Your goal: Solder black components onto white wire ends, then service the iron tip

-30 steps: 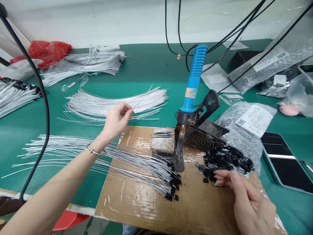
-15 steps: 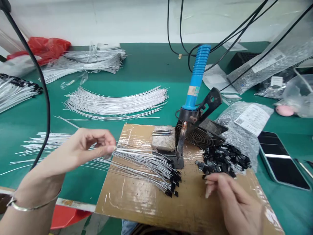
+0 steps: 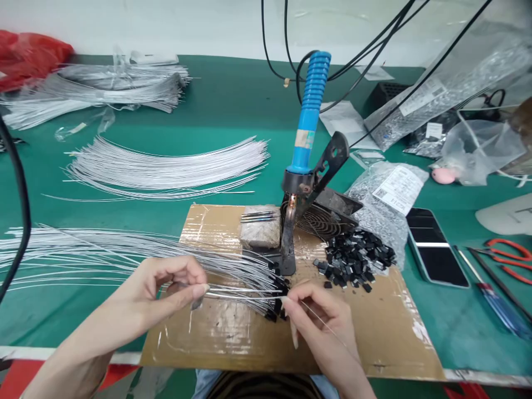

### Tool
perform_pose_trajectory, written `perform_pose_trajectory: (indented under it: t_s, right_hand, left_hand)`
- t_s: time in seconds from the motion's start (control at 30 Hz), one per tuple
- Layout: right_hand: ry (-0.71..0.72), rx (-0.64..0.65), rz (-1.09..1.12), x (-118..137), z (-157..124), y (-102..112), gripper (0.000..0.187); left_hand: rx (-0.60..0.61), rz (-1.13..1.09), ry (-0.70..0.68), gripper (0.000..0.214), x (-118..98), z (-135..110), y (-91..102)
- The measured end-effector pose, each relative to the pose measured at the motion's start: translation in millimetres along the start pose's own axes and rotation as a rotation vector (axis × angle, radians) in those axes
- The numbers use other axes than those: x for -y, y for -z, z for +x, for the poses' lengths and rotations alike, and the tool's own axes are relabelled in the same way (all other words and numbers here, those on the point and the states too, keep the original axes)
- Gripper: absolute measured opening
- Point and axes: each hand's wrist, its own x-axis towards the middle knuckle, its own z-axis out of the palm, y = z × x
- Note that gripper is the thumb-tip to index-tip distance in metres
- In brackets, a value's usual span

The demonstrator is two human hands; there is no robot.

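My left hand (image 3: 170,285) pinches a thin silver wire (image 3: 241,296) that runs rightwards over the cardboard sheet (image 3: 374,343). My right hand (image 3: 322,318) is pinched at that wire's right end, holding something small I cannot make out. Both hands hover just in front of a fan of wires with black end caps (image 3: 124,249) lying across the cardboard's left side. A pile of loose black caps (image 3: 355,257) sits to the right of my right hand. A blue-handled soldering iron (image 3: 305,138) stands in its metal stand (image 3: 328,213) behind the hands.
A bundle of bare silver wires (image 3: 166,169) lies on the green table, with more bundles (image 3: 103,88) at the back. On the right are a phone (image 3: 434,246), plastic bags of parts (image 3: 388,194), red-handled scissors (image 3: 509,252) and a screwdriver (image 3: 494,302). Black cables (image 3: 12,183) hang at the left.
My left hand brought a single wire from the far bundle down to the cardboard's front. My right hand left the cap pile and moved left to the wire's end. The view tilted down.
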Motion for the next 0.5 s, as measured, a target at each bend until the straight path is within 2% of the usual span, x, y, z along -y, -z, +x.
perform_pose_trajectory:
  t_s: [0.13,0.27,0.5]
  right_hand:
    - [-0.004,-0.002,0.010,-1,-1,0,0.033]
    - [-0.017,0.003,0.032,-3,1,6,0.039]
    - [-0.060,0.165,0.108,-15,4,6,0.036]
  left_hand:
    - [0.004,-0.022,0.002,0.025,-1,5,-8.4]
    - [0.005,-0.045,0.067,0.028,1,5,-10.3]
    - [0.058,-0.074,0.135,0.030,-1,-1,-11.1]
